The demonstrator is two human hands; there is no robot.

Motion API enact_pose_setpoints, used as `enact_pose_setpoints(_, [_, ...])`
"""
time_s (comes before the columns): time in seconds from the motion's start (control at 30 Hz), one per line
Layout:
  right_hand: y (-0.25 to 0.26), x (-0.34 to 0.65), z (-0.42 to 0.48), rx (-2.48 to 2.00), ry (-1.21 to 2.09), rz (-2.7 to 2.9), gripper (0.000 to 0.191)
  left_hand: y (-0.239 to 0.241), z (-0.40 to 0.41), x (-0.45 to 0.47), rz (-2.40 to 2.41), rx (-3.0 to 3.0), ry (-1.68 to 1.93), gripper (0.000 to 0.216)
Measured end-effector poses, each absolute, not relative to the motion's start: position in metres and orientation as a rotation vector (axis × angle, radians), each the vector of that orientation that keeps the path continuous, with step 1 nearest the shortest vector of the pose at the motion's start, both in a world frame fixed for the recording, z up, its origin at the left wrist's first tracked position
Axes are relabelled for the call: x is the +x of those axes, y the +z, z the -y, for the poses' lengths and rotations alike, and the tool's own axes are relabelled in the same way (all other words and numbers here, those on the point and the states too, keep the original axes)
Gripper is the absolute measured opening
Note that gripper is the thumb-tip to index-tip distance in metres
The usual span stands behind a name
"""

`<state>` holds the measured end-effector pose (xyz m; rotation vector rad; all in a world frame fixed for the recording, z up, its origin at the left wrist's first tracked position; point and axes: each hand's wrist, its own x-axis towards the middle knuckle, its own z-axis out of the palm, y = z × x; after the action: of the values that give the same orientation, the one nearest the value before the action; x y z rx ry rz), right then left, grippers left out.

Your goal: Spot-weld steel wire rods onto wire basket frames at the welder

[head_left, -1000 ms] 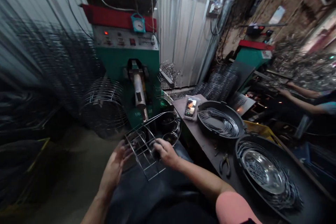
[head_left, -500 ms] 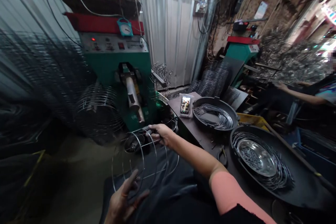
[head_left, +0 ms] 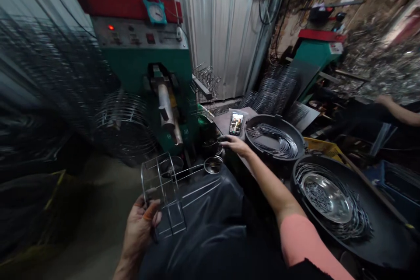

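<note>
My left hand (head_left: 141, 218) is closed on the near left side of a metal wire rack (head_left: 179, 204), a frame of bent rods with long wires running to the right above my dark apron (head_left: 203, 214). My right hand (head_left: 234, 145) reaches out at the table's left edge, below the phone (head_left: 236, 123). Its fingers are extended, and I see nothing held in them. Just below that hand is a small round metal bowl (head_left: 213, 165). The green welding-type machine (head_left: 131, 65) stands ahead, its rod-like arm (head_left: 167, 107) pointing toward the rack.
On the right, a round black tray (head_left: 275, 157) holds bent wires, and a larger tray (head_left: 390, 240) holds wires and a shiny bowl (head_left: 344, 210) of small metal pieces. Stacked wire racks (head_left: 121, 113) stand left. Another person's arm (head_left: 402, 111) shows at far right.
My right hand has let go of the wire rack and moved right toward the table edge. My left hand, open before, has closed on the rack, which has turned. The view has shifted slightly.
</note>
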<state>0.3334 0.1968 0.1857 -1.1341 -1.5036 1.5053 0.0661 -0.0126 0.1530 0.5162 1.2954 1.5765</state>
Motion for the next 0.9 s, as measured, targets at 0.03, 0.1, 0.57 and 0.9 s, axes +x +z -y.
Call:
enact_pose_setpoints(0.03, [0.181, 0.350, -0.199, -1.132, 1.453, 1.567, 0.026, 0.155, 0.010, 0.065, -1.263, 0.494, 1.600, 0.052])
enact_pose_setpoints(0.1, [0.174, 0.376, -0.200, -1.140, 1.417, 1.698, 0.032, 0.156, 0.006, 0.063, -1.222, 0.474, 1.632, 0.048])
enact_pose_setpoints(0.57, [0.180, 0.339, -0.166, -0.780, 1.344, 2.357, 0.034, 0.155, -0.001, 0.064, -1.185, 0.481, 1.640, 0.041])
enact_pose_setpoints(0.9, [0.166, 0.277, -0.161, -0.867, 1.145, 2.364, 0.014, 0.157, -0.027, 0.054, -1.222, 0.401, 1.509, 0.043])
